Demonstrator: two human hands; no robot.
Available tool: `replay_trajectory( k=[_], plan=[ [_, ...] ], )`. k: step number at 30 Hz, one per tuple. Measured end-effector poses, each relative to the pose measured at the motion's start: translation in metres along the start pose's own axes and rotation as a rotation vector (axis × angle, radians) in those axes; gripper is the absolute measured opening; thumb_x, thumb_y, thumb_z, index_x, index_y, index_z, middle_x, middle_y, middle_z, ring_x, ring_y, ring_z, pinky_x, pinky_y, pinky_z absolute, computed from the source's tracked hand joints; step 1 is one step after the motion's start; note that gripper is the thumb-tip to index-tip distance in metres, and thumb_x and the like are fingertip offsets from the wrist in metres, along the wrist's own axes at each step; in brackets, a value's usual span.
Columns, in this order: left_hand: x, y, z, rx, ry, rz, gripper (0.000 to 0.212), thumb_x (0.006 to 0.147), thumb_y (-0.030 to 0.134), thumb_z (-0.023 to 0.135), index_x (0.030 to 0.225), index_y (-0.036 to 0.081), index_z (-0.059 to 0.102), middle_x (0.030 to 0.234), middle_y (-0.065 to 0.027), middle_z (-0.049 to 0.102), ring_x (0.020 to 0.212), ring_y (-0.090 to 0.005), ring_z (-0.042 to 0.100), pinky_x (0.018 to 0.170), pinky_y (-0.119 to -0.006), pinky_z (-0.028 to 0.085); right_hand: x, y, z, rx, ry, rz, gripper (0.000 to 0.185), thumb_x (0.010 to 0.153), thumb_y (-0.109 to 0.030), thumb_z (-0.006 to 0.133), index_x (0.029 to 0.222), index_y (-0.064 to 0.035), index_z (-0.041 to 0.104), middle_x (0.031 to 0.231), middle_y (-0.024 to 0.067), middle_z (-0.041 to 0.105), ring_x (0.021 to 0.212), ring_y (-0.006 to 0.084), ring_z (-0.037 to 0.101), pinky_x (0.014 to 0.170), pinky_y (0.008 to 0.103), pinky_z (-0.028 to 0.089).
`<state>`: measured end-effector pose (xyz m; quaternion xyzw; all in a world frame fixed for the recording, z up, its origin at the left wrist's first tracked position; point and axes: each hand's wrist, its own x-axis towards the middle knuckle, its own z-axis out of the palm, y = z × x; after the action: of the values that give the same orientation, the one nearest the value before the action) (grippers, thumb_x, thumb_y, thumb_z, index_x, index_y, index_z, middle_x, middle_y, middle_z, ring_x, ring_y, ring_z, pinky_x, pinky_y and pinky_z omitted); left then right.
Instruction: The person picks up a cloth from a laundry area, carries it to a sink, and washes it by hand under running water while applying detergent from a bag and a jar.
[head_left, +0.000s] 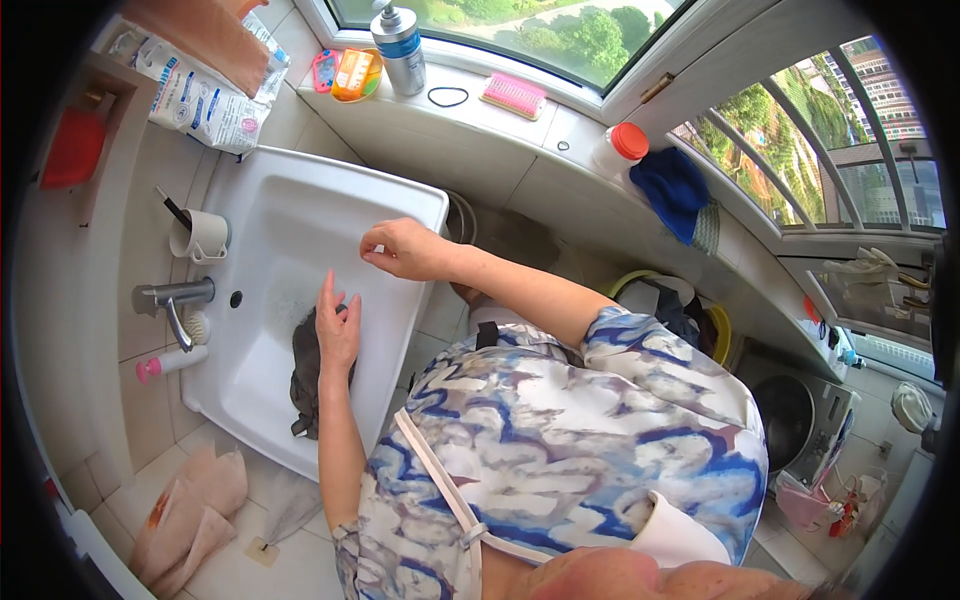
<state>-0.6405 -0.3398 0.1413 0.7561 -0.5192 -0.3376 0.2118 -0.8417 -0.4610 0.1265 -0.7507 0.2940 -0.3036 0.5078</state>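
A white utility sink (270, 187) lies before me. Dark wet cloth (306, 367) is bunched on its floor toward the near left. Over that cloth my left hand (337, 326) is held with its fingers apart and nothing in it. My right hand (401, 250) hovers above the sink's right side, thumb and fingertips curled close together. Whether something small is between those fingertips cannot be told. A chrome faucet (176, 296) stands at the sink's far edge, with a scrubbing brush (196, 328) beside it.
A white mug (201, 234) and a pump bottle (171, 364) flank the faucet. The window ledge holds a silver pump bottle (401, 56), a pink brush (514, 95) and a red-lidded jar (621, 146). A pinkish towel (195, 510) hangs at lower left; a yellow basin of clothes (721, 330) stands behind my right arm.
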Motion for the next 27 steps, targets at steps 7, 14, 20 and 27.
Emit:
replay_trajectory(
  k=[7,14,20,27],
  plan=[
    [0.003,0.005,0.01,-0.08,0.011,0.102,0.059,0.09,0.009,0.059,0.144,0.008,0.035,0.136,-0.0187,0.045,0.107,-0.0291,0.06,0.082,-0.035,0.055,-0.055,0.02,-0.09,-0.242,0.533,0.141,0.014,0.084,-0.009,0.065,0.096,-0.0026,0.063,0.089,0.0129,0.062,0.069,0.0222,0.064,0.06,0.0312,0.052],
    [-0.006,-0.006,0.005,-0.066,0.036,0.14,0.057,0.09,0.009,0.059,0.142,0.009,0.037,0.135,-0.0186,0.046,0.104,-0.0268,0.061,0.079,-0.033,0.055,-0.155,0.12,-0.217,-1.121,0.734,0.963,0.073,0.068,-0.044,0.079,0.13,-0.0217,0.047,0.125,0.0171,0.044,0.108,0.0421,0.05,0.086,0.0471,0.048],
    [0.003,0.006,0.0,-0.114,0.025,0.187,0.056,0.089,0.008,0.059,0.141,0.009,0.039,0.134,-0.0181,0.047,0.1,-0.0251,0.063,0.076,-0.031,0.055,-0.154,0.151,-0.23,-0.865,0.792,1.024,0.076,0.07,-0.046,0.077,0.133,-0.017,0.046,0.123,0.0214,0.049,0.109,0.0391,0.053,0.09,0.0458,0.047],
    [-0.023,0.041,-0.029,-0.02,0.056,0.245,0.088,0.073,0.022,0.079,0.145,0.011,0.03,0.144,-0.0168,0.034,0.121,-0.031,0.049,0.096,-0.04,0.047,-0.035,-0.048,-0.109,-0.383,0.293,0.109,0.063,0.072,-0.036,0.08,0.122,-0.0081,0.054,0.117,0.0138,0.056,0.107,0.0298,0.057,0.093,0.0388,0.046]
  ],
)
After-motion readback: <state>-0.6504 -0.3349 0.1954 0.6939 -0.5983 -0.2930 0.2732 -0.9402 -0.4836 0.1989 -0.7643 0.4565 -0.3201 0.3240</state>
